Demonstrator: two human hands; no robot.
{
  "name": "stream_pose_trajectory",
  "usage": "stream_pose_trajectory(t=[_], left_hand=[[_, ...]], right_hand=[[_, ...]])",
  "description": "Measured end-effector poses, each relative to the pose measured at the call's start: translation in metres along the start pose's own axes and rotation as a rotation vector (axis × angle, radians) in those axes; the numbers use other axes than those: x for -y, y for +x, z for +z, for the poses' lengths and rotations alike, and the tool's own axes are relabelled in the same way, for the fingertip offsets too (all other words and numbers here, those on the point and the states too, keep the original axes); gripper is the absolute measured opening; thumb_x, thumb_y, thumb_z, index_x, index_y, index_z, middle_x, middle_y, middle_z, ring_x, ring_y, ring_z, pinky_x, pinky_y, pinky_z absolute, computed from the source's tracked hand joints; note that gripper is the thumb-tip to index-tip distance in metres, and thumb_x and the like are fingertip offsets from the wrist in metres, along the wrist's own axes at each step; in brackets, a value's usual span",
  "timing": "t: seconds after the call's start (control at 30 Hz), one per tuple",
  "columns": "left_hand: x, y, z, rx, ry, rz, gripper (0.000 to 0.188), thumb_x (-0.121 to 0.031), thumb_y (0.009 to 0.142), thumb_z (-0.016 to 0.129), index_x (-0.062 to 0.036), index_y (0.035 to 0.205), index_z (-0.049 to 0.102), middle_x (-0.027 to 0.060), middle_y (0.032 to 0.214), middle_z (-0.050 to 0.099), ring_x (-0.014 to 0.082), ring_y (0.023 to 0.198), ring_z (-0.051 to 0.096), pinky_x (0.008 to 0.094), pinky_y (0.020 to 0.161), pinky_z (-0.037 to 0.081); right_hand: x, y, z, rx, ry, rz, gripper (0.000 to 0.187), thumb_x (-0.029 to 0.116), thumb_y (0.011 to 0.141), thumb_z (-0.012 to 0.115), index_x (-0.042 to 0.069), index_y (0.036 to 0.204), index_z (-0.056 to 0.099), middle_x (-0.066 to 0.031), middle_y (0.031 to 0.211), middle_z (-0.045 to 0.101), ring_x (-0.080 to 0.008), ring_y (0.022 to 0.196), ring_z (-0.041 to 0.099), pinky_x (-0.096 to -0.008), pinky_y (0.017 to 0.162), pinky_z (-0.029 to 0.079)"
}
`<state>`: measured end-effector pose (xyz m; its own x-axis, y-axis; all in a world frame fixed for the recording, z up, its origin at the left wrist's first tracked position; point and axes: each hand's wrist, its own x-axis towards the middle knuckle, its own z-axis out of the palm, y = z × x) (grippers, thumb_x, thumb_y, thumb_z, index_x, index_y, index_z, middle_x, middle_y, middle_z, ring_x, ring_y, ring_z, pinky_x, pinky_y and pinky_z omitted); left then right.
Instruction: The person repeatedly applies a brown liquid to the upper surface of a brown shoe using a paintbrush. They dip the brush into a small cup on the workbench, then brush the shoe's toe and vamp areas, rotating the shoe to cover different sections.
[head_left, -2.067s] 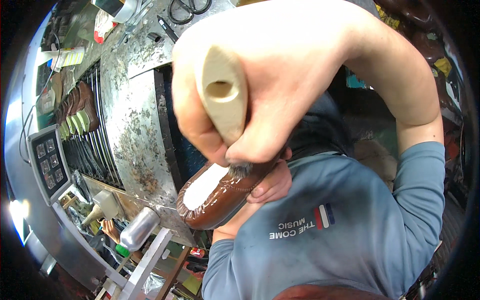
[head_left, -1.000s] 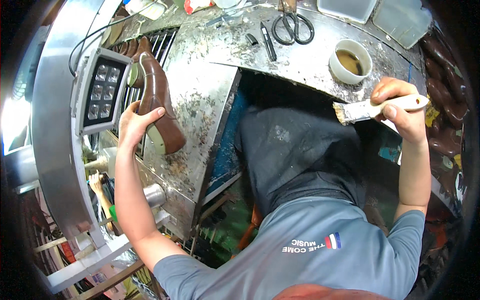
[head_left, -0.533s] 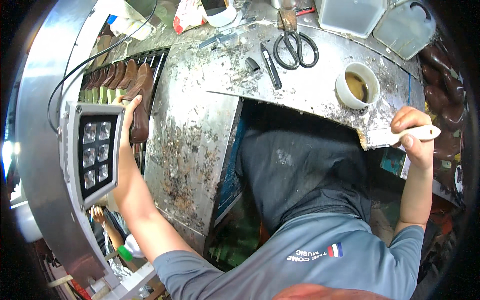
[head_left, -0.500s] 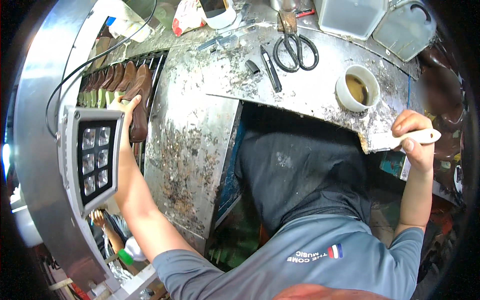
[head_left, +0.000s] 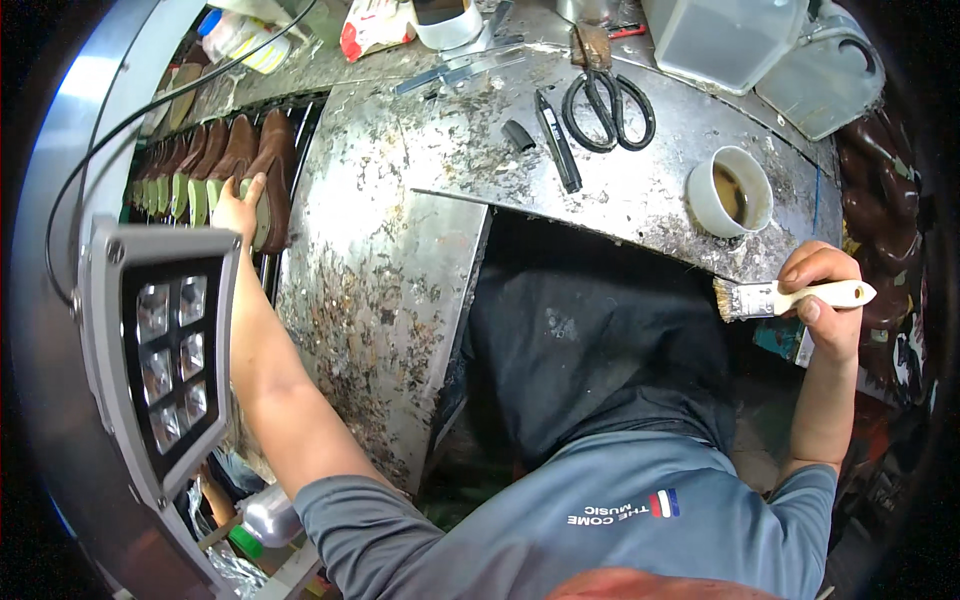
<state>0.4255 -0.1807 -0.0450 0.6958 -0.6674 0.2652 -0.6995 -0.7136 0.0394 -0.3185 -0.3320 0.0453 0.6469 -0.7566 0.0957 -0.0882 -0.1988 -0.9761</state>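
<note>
My left hand (head_left: 238, 208) reaches to the rack at the far left and grips the side of a brown shoe (head_left: 273, 160) with a pale green underside. This shoe is at the right end of a row of similar brown shoes (head_left: 205, 150), standing close together on dark bars. In my right hand (head_left: 828, 300) is a paintbrush (head_left: 748, 300) with a white handle, its worn bristles pointing left. The brush is held near the front edge of the metal bench, below a white cup (head_left: 706, 200) with brownish liquid inside.
Black-handled scissors (head_left: 608, 112), a black marker (head_left: 557, 142) and its cap (head_left: 518, 136) lie on the stained metal bench (head_left: 360, 260). Translucent bins (head_left: 725, 45) stand at the back right. A lamp (head_left: 160, 350) juts in at left, with a black cable (head_left: 130, 150) above it.
The brown shoe in my left hand has moved up and left, standing closer in line with the row. My right hand has lowered slightly, still holding the paintbrush.
</note>
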Motion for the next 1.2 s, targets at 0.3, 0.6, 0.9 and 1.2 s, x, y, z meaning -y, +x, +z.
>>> stream_pose_trajectory(t=[0.3,0.6,0.9,1.2], left_hand=[[0.001,-0.1,-0.06,-0.044,-0.668,-0.093,0.053,-0.042,0.104,0.056,0.002,0.133,0.061,0.0125,0.124,0.07,0.0218,0.115,0.065,0.0339,0.103,0.047],[-0.201,-0.307,-0.122,0.176,-0.621,0.516,0.03,-0.01,0.095,0.065,0.0069,0.12,0.068,0.0195,0.115,0.072,0.0301,0.108,0.068,0.0395,0.099,0.05],[-0.301,-0.388,-0.111,0.351,-0.647,0.886,0.035,-0.015,0.088,0.074,0.0016,0.118,0.066,0.0181,0.112,0.071,0.0375,0.1,0.069,0.0409,0.088,0.054],[-0.316,-0.398,-0.104,0.282,-0.577,0.976,0.033,-0.016,0.087,0.073,-0.0005,0.116,0.067,0.0164,0.111,0.071,0.0366,0.1,0.069,0.0415,0.087,0.054]], right_hand=[[0.005,-0.029,-0.009,-0.031,0.042,-0.061,0.038,0.031,0.083,0.077,-0.003,0.099,0.071,-0.0142,0.093,0.069,-0.0155,0.074,0.064,-0.0266,0.063,0.051],[-0.009,-0.073,-0.045,-0.259,-0.349,-0.276,0.02,0.009,0.096,0.069,0.001,0.113,0.072,-0.0123,0.094,0.076,-0.0153,0.067,0.071,-0.0275,0.063,0.056],[-0.07,-0.13,-0.209,-0.712,-1.549,-0.324,0.035,0.023,0.088,0.072,0.016,0.121,0.064,-0.0062,0.087,0.062,-0.0285,0.084,0.065,-0.0411,0.076,0.052],[-0.103,-0.117,-0.304,-0.437,-1.729,-0.107,0.029,0.014,0.092,0.055,0.016,0.12,0.062,-0.0087,0.091,0.064,-0.0289,0.092,0.067,-0.0405,0.08,0.054]])
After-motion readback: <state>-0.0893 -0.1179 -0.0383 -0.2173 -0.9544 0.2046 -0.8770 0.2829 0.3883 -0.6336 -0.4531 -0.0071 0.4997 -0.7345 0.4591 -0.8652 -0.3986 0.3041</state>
